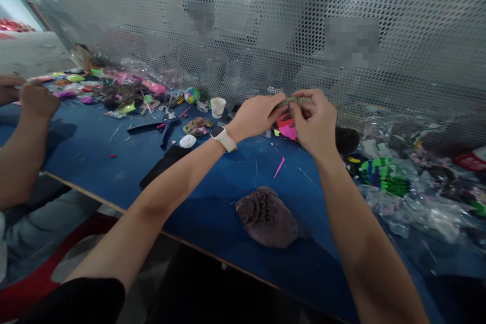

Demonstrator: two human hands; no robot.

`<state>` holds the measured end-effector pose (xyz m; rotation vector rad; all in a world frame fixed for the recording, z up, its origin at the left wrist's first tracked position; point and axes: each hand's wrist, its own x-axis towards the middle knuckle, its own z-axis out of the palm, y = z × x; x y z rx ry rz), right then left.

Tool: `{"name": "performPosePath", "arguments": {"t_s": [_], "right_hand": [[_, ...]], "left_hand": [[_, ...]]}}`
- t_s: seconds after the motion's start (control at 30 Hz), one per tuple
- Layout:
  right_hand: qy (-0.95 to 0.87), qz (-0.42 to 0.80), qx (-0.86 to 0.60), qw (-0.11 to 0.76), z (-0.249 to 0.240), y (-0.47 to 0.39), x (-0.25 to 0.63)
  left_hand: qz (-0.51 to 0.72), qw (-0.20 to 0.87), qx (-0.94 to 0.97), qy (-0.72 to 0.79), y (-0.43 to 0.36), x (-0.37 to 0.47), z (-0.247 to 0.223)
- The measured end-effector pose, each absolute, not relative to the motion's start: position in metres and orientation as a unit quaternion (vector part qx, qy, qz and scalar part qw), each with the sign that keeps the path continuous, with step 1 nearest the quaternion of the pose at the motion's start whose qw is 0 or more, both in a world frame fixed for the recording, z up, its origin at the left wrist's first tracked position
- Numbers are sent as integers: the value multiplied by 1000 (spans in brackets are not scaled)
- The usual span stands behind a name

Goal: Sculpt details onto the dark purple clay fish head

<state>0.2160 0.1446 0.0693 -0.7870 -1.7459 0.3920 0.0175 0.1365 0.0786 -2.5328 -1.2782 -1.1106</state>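
Above the far side of the table, my left hand [258,112] and my right hand [317,117] are close together. Both pinch a thin grey-green strip [290,102] that looks like modelling clay, one hand at each end. My fingers hide part of it. Behind and below the hands lies a pink and red piece [287,127]. Nearer to me a dark grey-brown clay shape [270,220], rounded with ridges on top, rests on the table. Beyond it is a small pink modelling tool [279,167].
On the blue table [114,167] lie pliers [166,129], a white oval case [187,141], a black flat object [167,164] and a paper cup [217,107]. Plastic bags [417,212] crowd the right. Another person's hand [38,101] is at the left. Perforated metal [266,20] stands behind.
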Motion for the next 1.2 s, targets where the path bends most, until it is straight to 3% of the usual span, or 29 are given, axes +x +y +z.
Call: {"name": "performPosePath", "arguments": {"t_s": [0.47,0.9,1.2], "right_hand": [[-730,-58,-452,509,73,154,234],[-754,104,-356,542,80,143,221],[-761,73,-352,540,91,131,230]], "left_hand": [[-414,6,-833,-367,146,15,65],[-459,-27,-813,-358,149,12,70],[-439,-125,-831,-319,132,14,79]]}}
